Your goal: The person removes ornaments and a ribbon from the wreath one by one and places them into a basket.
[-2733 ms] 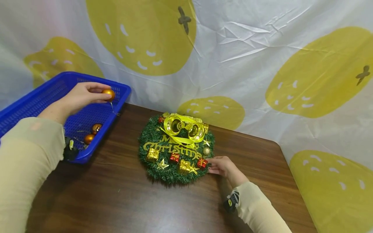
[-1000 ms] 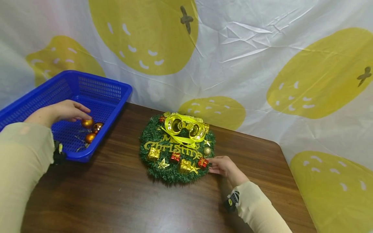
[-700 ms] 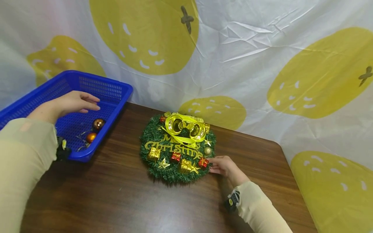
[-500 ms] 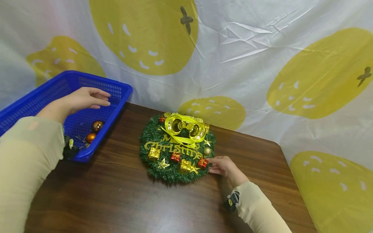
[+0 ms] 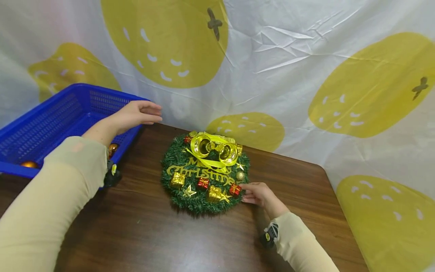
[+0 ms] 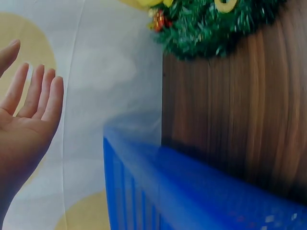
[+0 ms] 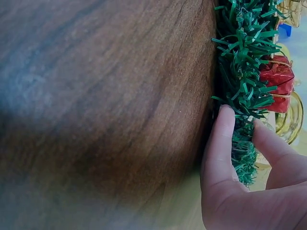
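My left hand (image 5: pixel 137 113) hovers over the right rim of the blue plastic basket (image 5: pixel 54 130), fingers loosely extended and nothing in them. The left wrist view shows the same hand (image 6: pixel 31 112) against the cloth, its palm bare. On the table lies a round green tinsel Christmas wreath (image 5: pixel 195 206) with gold lettering, gold bells (image 5: pixel 228 155), yellow ribbon, stars and small gift boxes. At its lower right edge, beside a red gift box (image 5: pixel 235 189), my right hand (image 5: pixel 261 195) pinches the tinsel between thumb and fingers, as the right wrist view of the hand (image 7: pixel 254 201) also shows.
Inside the basket are shiny gold-orange ball ornaments (image 5: pixel 29 164), partly hidden by the left sleeve (image 5: pixel 68 181). The brown wooden table (image 5: pixel 163 241) ends at the back against a white cloth (image 5: pixel 282 75) with yellow fruit prints.
My left hand held a gold ball ornament, lowered it into the basket and let it go. Emptied, it rose and moved right to the basket's rim. My right hand stayed at the wreath.
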The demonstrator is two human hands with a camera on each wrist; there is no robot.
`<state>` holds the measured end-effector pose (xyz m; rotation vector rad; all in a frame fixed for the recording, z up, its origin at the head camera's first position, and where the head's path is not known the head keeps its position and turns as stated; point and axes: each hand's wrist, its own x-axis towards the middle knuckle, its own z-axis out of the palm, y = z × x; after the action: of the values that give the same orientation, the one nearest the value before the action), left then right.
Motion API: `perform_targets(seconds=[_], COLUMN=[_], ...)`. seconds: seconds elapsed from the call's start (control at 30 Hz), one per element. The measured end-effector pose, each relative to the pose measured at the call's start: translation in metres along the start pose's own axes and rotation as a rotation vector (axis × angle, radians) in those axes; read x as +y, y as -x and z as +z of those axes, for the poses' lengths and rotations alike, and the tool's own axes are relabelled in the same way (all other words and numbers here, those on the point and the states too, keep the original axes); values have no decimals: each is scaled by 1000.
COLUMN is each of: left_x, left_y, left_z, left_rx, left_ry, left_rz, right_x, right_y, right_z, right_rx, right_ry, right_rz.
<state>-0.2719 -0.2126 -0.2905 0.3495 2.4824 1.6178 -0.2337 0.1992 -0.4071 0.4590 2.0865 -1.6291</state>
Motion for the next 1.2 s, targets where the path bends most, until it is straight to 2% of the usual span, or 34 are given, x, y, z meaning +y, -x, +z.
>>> perform_targets(seconds=[0.07, 0.2, 0.5, 0.83, 1.2], left_x=[2, 5, 9, 6, 8], left_y=[-4, -9, -19, -36, -47], left_z=[6, 17, 43, 72, 102], left_rx=[3, -4, -9, -98, -142], left_ry=[22, 39, 74, 140, 156], left_rz=[11, 21, 52, 71, 83], right_x=[-2, 2, 2, 5, 7], right_y=[4, -4, -4, -2, 2], right_z=[2, 0, 0, -1, 2], right_rx=[2, -4, -24, -15, -12], right_ry=[-9, -19, -22, -45, -44], right_rz=[0, -3, -6, 5, -3])
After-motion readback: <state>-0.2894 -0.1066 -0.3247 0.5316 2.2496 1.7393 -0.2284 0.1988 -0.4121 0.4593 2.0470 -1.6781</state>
